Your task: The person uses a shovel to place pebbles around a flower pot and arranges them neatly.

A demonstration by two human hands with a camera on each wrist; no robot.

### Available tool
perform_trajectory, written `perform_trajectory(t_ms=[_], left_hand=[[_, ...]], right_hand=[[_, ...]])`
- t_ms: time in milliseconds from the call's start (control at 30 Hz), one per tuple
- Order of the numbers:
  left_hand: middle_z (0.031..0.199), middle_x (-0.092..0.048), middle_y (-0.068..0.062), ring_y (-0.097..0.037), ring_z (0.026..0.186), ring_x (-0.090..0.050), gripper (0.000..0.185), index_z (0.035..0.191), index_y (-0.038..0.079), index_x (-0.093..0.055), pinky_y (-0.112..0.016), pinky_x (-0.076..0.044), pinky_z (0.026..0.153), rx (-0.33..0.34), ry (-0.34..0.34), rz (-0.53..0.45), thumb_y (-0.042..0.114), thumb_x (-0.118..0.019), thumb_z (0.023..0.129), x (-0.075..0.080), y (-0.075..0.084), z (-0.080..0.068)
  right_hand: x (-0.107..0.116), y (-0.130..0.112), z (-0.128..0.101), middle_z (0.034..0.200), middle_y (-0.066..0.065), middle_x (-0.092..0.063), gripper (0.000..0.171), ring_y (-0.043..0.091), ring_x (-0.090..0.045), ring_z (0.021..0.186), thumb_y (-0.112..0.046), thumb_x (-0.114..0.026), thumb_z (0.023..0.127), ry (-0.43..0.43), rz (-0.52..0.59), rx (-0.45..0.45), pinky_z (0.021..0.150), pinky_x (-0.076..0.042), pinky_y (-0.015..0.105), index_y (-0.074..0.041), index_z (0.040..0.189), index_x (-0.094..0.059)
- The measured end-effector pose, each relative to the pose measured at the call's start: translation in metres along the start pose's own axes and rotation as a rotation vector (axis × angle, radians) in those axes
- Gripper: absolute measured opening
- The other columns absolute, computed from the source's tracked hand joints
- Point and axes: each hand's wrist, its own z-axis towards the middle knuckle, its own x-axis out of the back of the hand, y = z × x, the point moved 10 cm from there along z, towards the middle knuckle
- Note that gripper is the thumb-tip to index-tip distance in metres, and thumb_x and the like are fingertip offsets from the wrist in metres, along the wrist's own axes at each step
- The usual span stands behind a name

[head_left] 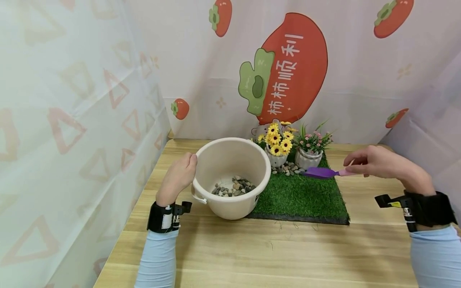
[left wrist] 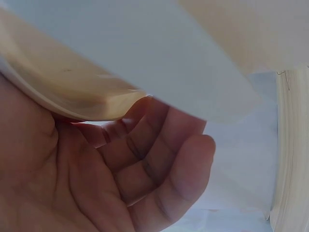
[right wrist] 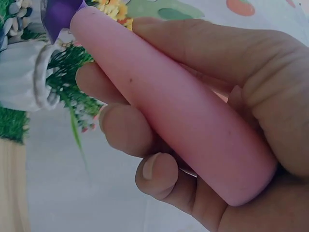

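Observation:
A cream plastic bucket (head_left: 230, 160) stands on the wooden table, partly on a green turf mat (head_left: 306, 196). Several grey and brown pebbles (head_left: 234, 187) lie in its bottom. My left hand (head_left: 179, 174) grips the bucket's left rim; in the left wrist view the fingers (left wrist: 145, 159) curl under the rim (left wrist: 91, 104). My right hand (head_left: 378, 162) holds a small shovel by its pink handle (right wrist: 174, 104), fingers wrapped round it. Its purple blade (head_left: 320, 172) hovers over the mat beside more pebbles (head_left: 288, 169) in front of the pots.
Two small white pots stand at the mat's back: one with yellow flowers (head_left: 277, 142), one with pink flowers (head_left: 312, 146). Patterned cloth walls close in the table on the left, back and right. Bare wooden tabletop (head_left: 273, 256) lies in front.

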Motion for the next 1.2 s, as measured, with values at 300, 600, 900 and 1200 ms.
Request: perform_trajectory(t_ms=[300, 600, 900, 1200], left_hand=[[0.096, -0.063, -0.013, -0.030, 0.092, -0.063, 0.048, 0.116, 0.003, -0.057, -0.045, -0.049, 0.080, 0.001, -0.005, 0.003, 0.035, -0.023, 0.107, 0.002, 0.001, 0.001], [0.098, -0.063, -0.015, -0.031, 0.095, -0.062, 0.048, 0.116, 0.001, -0.056, -0.046, -0.049, 0.084, -0.006, -0.018, -0.002, 0.034, -0.023, 0.107, 0.002, 0.003, 0.002], [0.100, -0.063, -0.014, -0.031, 0.097, -0.062, 0.049, 0.119, 0.002, -0.056, -0.046, -0.048, 0.086, 0.009, -0.027, -0.003, 0.036, -0.022, 0.107, -0.001, -0.001, 0.000], [0.097, -0.063, -0.013, -0.030, 0.095, -0.062, 0.049, 0.118, 0.003, -0.056, -0.045, -0.049, 0.083, 0.016, -0.029, 0.001, 0.037, -0.021, 0.106, -0.002, -0.001, 0.000]], right_hand=[[0.014, -0.023, -0.002, 0.078, -0.011, -0.064, 0.008, 0.001, -0.054, 0.062, -0.025, -0.069, 0.092, 0.067, -0.057, 0.075, 0.057, -0.044, 0.024, -0.023, 0.099, -0.072], [0.044, -0.057, -0.006, 0.085, -0.015, -0.069, 0.005, 0.000, -0.059, 0.072, -0.029, -0.072, 0.090, 0.205, -0.098, 0.122, 0.064, -0.044, 0.022, -0.032, 0.093, -0.072], [0.064, -0.100, 0.000, 0.082, -0.020, -0.067, 0.012, 0.001, -0.058, 0.070, -0.026, -0.075, 0.087, 0.302, -0.095, 0.212, 0.064, -0.039, 0.017, -0.038, 0.089, -0.071], [0.072, -0.141, 0.009, 0.083, -0.022, -0.065, 0.014, 0.001, -0.055, 0.067, -0.027, -0.073, 0.088, 0.282, -0.151, 0.304, 0.065, -0.038, 0.018, -0.041, 0.091, -0.070]])
